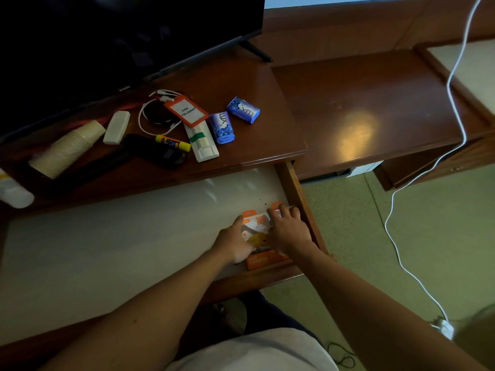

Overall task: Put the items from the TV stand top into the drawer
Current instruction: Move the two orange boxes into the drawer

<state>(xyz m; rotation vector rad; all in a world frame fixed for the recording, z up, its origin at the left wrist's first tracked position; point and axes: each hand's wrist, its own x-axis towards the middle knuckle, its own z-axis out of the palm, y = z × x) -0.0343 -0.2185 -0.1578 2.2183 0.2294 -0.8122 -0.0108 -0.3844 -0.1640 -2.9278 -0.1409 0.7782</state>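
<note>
The drawer (107, 236) is pulled open, with a pale liner inside. In its right front corner lie orange charger boxes (258, 259). My left hand (234, 242) grips their left side and my right hand (288, 230) presses on top of them. On the TV stand top (267, 145) lie two blue soap bars (221, 127) (243, 109), an orange visitor pass (186, 110), a white cable (150, 124), a glue stick (172, 142), a white packet with a green band (202, 144), a white case (117, 127), a black device (158, 152) and a stack of paper cups (67, 148).
A TV (107, 36) stands at the back of the stand. A lower wooden desk (361, 111) adjoins on the right. A white charging cable (401, 199) runs down across the green carpet to a plug (446, 326). A white bottle (13, 192) lies at the far left.
</note>
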